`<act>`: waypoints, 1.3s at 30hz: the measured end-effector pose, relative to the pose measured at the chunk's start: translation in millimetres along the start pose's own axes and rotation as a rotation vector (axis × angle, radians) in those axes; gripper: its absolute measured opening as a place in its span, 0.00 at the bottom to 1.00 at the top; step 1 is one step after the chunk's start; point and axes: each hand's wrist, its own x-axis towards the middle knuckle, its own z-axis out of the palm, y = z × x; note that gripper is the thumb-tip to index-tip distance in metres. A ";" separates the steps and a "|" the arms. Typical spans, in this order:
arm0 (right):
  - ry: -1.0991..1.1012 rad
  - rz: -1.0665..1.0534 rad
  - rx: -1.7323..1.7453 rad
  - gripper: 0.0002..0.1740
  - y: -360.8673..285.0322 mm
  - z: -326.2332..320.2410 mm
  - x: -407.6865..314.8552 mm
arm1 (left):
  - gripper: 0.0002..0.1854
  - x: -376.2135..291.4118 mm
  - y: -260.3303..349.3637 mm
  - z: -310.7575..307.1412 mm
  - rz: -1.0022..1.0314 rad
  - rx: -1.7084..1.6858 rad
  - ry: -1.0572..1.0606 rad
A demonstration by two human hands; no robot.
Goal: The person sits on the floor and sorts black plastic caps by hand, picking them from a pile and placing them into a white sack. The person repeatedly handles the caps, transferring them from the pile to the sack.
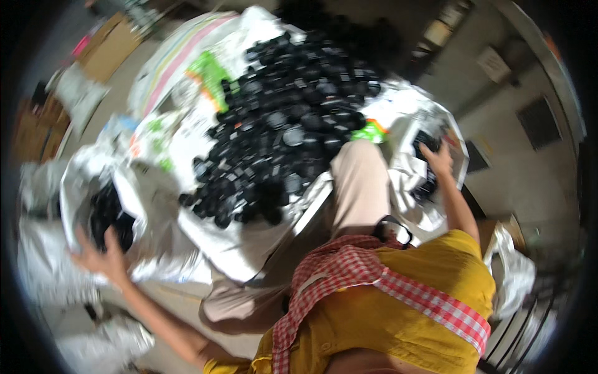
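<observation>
My left hand (100,257) is over the near edge of a white woven sack (128,187) on the left. Its fingers are spread and nothing shows in them. Dark pieces (110,215) lie inside that sack. On the right, my right hand (440,159) reaches into the mouth of another white sack (460,140), thumb and fingers apart. Black pieces (426,187) sit under and beside it; blur hides whether any touch the fingers. Between the two sacks, a large heap of small black plastic parts (299,107), some round and cap-like, spreads over white sacking (233,248).
My bent knee (359,182) rises against the near right side of the heap. A striped woven sack (173,61) lies behind it. Cardboard (110,49) and brown boxes (39,135) stand at far left. A plastic bag (511,271) hangs at right, above dark bars.
</observation>
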 end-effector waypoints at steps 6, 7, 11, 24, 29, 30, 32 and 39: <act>0.588 -0.674 -0.247 0.34 -61.0 -18.3 -14.5 | 0.35 -47.2 144.7 -47.9 -0.245 -0.455 -0.099; 0.588 -0.984 0.013 0.30 -90.8 -22.5 -9.4 | 0.34 -49.3 152.0 -48.2 -0.287 -0.502 -0.136; -0.641 -0.724 0.646 0.21 -213.6 53.1 -92.8 | 0.31 -75.6 146.9 -21.6 -0.433 -0.649 -0.263; -1.013 -0.972 0.230 0.42 -434.5 328.4 -367.9 | 0.26 -97.8 141.7 -16.6 -0.407 -0.614 -0.691; -0.904 -0.997 0.256 0.18 -441.9 369.9 -383.8 | 0.26 -108.1 142.3 -12.6 -0.363 -0.605 -0.775; -0.887 -0.918 0.421 0.11 -437.2 372.9 -386.3 | 0.26 -108.6 142.1 -11.0 -0.365 -0.608 -0.799; -0.795 -0.876 0.607 0.08 -426.7 366.5 -386.5 | 0.29 -109.8 141.3 -10.2 -0.363 -0.619 -0.846; -0.658 -1.836 0.756 0.02 -387.5 155.7 -354.7 | 0.48 -102.9 146.3 -12.7 -0.538 -0.776 -0.574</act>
